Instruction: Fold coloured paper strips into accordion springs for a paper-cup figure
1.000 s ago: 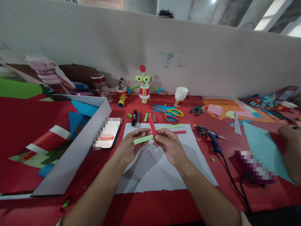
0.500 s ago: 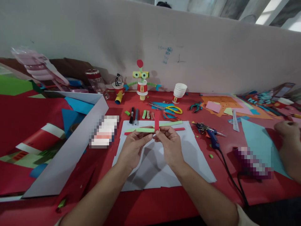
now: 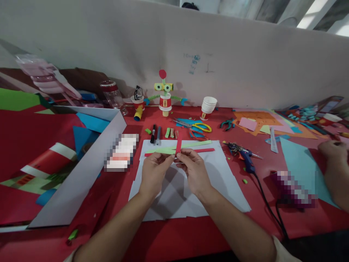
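Just above the white paper (image 3: 174, 196), my two hands meet with their fingertips pinched close together. My right hand (image 3: 195, 170) is closed on a red paper strip (image 3: 179, 142) that points up and away from me. My left hand (image 3: 154, 171) is closed at the crossing of this strip and a light green one, which is mostly hidden by my fingers. Behind them, another light green strip (image 3: 201, 144) and a red strip (image 3: 208, 150) lie on the white paper.
A hot glue gun (image 3: 247, 160) with a cord lies right, near a co-worker's hand (image 3: 334, 149). Scissors (image 3: 200, 126), pliers (image 3: 227, 124), markers (image 3: 153, 134) and folded paper springs (image 3: 167, 133) lie beyond. A paper-cup figure (image 3: 165, 102) and stacked cups (image 3: 208, 107) stand behind. A white-walled box (image 3: 79, 171) is left.
My hands have drawn slightly closer together at the crossing. The upright red strip has shifted a little left and tilts, and the held green strip shows less.
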Demonstrator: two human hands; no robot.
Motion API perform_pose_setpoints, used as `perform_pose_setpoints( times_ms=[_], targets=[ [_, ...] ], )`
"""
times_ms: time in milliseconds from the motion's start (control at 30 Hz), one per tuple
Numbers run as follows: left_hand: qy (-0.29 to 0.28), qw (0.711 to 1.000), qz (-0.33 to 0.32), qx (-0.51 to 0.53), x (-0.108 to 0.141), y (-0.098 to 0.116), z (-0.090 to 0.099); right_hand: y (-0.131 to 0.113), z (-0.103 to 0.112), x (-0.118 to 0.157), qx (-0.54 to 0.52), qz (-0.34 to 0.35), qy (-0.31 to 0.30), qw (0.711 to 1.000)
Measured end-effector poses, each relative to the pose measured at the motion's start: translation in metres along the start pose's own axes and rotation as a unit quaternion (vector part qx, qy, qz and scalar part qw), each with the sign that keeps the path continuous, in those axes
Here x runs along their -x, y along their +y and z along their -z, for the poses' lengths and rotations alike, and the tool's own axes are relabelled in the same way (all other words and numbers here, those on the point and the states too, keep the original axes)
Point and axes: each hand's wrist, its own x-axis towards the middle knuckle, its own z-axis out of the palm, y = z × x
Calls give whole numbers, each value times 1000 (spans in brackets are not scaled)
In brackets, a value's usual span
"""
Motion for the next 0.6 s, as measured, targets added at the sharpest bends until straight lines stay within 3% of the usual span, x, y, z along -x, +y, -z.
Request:
perform_pose_setpoints(
  times_ms=[167,267,467,600],
  targets=[
    [-46,999,-9,-20,0,-1,0,-1,-1,-2,12,22,23,999],
    [-43,999,-12,1,-1,2,2,-4,-2,-3,16,24,22,999],
    [-32,995,70,68,-6,-1,7,-5,-3,0,36,33,11,999],
    [-48,992,88,79,-8,1,8,-4,-3,2,61,53,9,997]
  ],
)
